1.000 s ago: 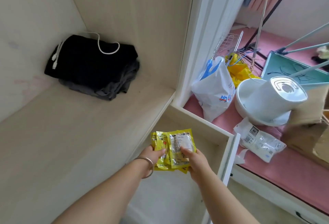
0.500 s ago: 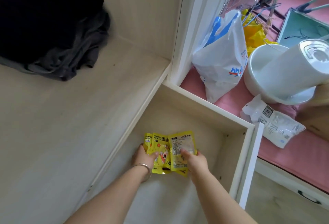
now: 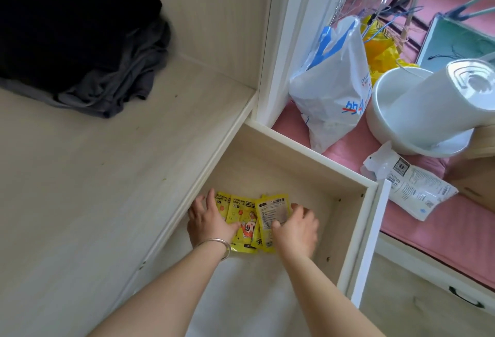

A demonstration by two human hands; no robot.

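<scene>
Several yellow hand-warmer packets (image 3: 247, 222) lie fanned out on the bottom of an open pale wooden drawer (image 3: 308, 149). My left hand (image 3: 207, 220), with a silver bangle on the wrist, rests on their left side with fingers spread and the thumb on a packet. My right hand (image 3: 297, 227) holds the rightmost packet (image 3: 273, 210), thumb on its face and fingers curled at its right edge. The packets' lower ends are partly hidden by both hands.
A pale wooden shelf (image 3: 107, 176) to the left carries folded black and grey clothes (image 3: 80, 42). Right of the drawer, on a pink mat (image 3: 442, 229), stand a white plastic bag (image 3: 332, 90), a white basin (image 3: 388, 122) with a white appliance (image 3: 450, 95), and a sealed packet (image 3: 412, 186).
Both hands have lowered the yellow packets from above the drawer down onto its bottom. My left hand's fingers have spread out flat. My view has tilted downward.
</scene>
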